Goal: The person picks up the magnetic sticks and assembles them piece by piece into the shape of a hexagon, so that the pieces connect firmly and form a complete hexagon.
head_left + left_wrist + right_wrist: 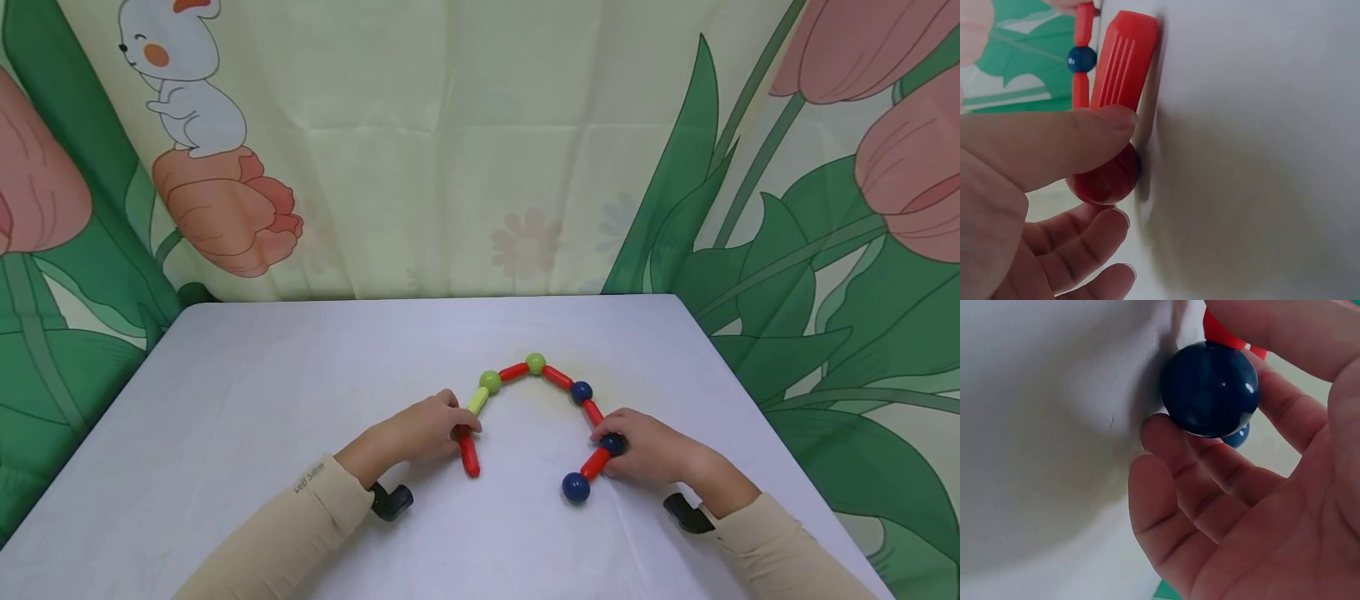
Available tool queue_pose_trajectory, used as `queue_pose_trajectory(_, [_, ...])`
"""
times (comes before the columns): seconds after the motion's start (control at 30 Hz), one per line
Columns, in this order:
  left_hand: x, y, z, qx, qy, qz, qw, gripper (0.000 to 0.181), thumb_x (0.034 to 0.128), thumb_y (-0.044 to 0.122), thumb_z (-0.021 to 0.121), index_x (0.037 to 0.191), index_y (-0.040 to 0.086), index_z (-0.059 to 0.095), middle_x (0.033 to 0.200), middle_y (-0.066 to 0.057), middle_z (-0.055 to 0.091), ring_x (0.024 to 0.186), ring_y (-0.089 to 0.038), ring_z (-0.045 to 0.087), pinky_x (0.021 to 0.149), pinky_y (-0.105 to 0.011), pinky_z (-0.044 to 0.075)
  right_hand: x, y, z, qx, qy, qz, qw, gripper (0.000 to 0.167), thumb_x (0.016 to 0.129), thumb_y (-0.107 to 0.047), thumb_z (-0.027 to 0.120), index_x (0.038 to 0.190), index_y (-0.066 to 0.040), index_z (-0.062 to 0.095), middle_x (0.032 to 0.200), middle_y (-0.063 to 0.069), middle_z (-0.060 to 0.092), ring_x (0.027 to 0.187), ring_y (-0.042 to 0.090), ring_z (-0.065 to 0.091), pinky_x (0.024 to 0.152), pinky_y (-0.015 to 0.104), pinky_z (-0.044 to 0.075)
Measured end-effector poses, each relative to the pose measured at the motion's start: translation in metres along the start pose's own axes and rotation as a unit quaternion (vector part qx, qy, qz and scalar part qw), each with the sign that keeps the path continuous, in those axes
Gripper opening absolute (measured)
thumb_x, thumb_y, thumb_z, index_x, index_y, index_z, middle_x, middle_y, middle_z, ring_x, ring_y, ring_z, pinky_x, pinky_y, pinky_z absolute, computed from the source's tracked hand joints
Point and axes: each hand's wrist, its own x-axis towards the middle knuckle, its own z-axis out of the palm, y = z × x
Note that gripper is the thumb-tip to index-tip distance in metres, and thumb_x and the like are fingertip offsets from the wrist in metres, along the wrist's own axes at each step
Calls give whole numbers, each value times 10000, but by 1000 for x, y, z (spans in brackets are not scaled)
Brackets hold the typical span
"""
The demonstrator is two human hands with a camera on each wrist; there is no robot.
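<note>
An arched chain of toy building rods and balls [557, 377] lies on the white table, with red rods, one light green rod [477, 401], green balls [536, 362] and dark blue balls [576, 487]. At its left end my left hand [431, 427] pinches the chain where a red rod [1125, 59] meets a red ball [1104, 181]; the thumb covers the joint. That rod's other end is free. On the right side my right hand [652, 450] holds the chain around a blue ball [1210, 390], thumb over the red rod beside it, fingers curled behind.
The white tabletop [315, 358] stretches around the chain on all sides. Behind it hangs a printed curtain [450, 167] with a rabbit, a carrot and tulips. Dark wrist cameras [392, 502] sit below both cuffs.
</note>
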Motion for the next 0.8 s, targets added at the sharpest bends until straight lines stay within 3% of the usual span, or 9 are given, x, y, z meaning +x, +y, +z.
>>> queue_pose_trajectory(0.3, [-1,6,9,374,132,130,9991,306,904,185,760,1202,217,699,966,-29,526,848,-157,515,699,-253,473,8,-7,7,-113,115,-66,9998,291,814,-154,837,1076,-177,711,1205,107,557,1078,287,541,893,458,539])
queue_pose_trajectory(0.8, [-2,9,13,464,21,42,9989,290,915,241,752,1200,219,700,898,23,514,758,-119,489,651,-237,427,19,-13,16,-243,352,-74,9991,273,825,-219,838,1056,-180,698,1127,77,560,1001,239,532,897,439,522])
